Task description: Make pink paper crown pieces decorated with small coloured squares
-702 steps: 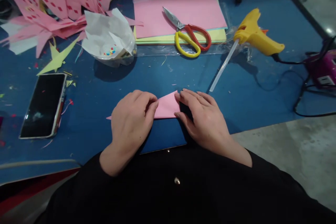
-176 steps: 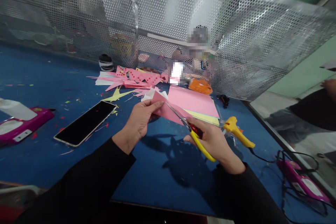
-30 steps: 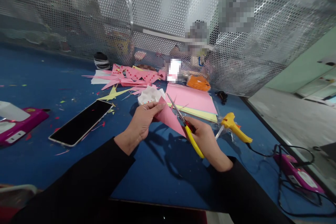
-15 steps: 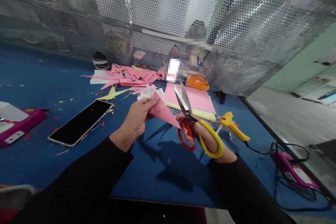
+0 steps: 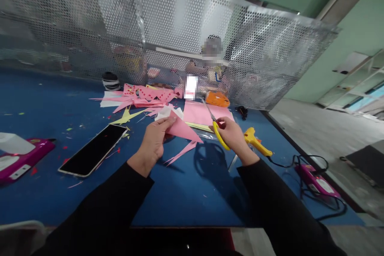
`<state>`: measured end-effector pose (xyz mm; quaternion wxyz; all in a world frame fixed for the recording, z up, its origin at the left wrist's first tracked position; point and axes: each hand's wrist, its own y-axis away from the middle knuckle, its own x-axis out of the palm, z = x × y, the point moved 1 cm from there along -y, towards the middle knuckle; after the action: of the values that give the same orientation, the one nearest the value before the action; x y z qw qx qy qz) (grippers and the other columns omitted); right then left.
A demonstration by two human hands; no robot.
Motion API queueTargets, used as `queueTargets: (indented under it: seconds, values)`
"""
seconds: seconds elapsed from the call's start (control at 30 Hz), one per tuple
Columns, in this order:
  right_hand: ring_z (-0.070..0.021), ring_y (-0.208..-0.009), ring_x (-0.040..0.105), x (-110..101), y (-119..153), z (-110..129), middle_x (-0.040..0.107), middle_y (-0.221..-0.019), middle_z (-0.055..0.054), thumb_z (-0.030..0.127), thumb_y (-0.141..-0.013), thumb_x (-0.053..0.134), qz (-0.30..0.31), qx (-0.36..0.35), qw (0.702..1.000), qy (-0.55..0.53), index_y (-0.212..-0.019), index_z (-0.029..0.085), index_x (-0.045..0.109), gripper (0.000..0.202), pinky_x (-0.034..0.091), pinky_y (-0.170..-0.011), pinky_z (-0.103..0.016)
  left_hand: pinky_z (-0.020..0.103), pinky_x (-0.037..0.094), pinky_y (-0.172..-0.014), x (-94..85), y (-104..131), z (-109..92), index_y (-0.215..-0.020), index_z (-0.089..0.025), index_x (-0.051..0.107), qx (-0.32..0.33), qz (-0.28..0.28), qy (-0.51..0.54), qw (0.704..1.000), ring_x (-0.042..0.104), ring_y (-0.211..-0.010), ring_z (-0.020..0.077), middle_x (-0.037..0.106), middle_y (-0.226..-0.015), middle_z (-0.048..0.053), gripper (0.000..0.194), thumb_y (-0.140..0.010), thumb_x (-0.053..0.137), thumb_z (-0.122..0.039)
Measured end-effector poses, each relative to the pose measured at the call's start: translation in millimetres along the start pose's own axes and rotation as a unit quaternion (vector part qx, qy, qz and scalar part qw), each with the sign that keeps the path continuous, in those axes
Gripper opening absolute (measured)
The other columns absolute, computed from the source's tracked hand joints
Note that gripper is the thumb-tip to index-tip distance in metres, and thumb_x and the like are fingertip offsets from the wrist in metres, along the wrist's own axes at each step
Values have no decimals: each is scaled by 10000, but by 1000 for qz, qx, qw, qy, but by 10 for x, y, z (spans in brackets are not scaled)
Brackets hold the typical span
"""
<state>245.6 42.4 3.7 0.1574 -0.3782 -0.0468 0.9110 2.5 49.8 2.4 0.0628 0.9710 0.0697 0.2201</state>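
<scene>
My left hand [image 5: 151,142] pinches a folded pink paper triangle [image 5: 184,129] between thumb and fingers, its point towards the right. Below that point is a thin forked pink paper strip [image 5: 183,153]; whether it is still attached or loose I cannot tell. My right hand [image 5: 235,138] is closed round a pair of scissors [image 5: 221,136] with a yellow handle loop, its blades pointing up and away, apart from the triangle. The red loop is mostly hidden by the fingers. Behind the triangle lie a crumpled white paper [image 5: 180,112] and stacked pink sheets [image 5: 195,113].
A phone [image 5: 94,150] and a yellow paper star [image 5: 125,117] lie left, near pink cut-outs [image 5: 150,94]. A yellow glue gun [image 5: 256,143] with a black cord lies right. Magenta power strips [image 5: 321,182] flank the table. Behind stands a perforated metal screen [image 5: 180,20]; a person is beyond it.
My right hand has turned the scissors, moving them up and right away from the triangle; the blades now look nearly edge-on. A thin pink strip now shows below the triangle. The camera view has shifted.
</scene>
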Motion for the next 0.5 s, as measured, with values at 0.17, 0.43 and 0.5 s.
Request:
queueTargets:
  seconds: [0.17,0.43,0.5]
  values:
    - [-261,-847,661,142,-319,-217,701,-810,-108,363,-731,727,-52,16,992,116,-854,188,676,219,426,-668,-319,216,443,-523,-1,18,40,-794,-150,759,-3,11,-14,1000,584,-601,112,701,-723,9,402,-471,913,-331]
    - [-254,-931,629,91,-185,-129,697,-843,-106,407,-800,687,-2,-65,997,43,-768,207,722,206,455,-733,-326,225,429,-537,25,42,109,-759,-150,765,9,35,-55,998,590,-603,128,704,-697,23,379,-490,884,-389]
    - [-217,-846,641,158,5,-7,710,-814,-65,504,-893,555,41,-91,995,-18,-860,208,747,354,463,-699,-303,231,426,-541,51,64,146,-746,-155,763,19,44,-80,996,584,-597,132,698,-687,24,371,-515,863,-427]
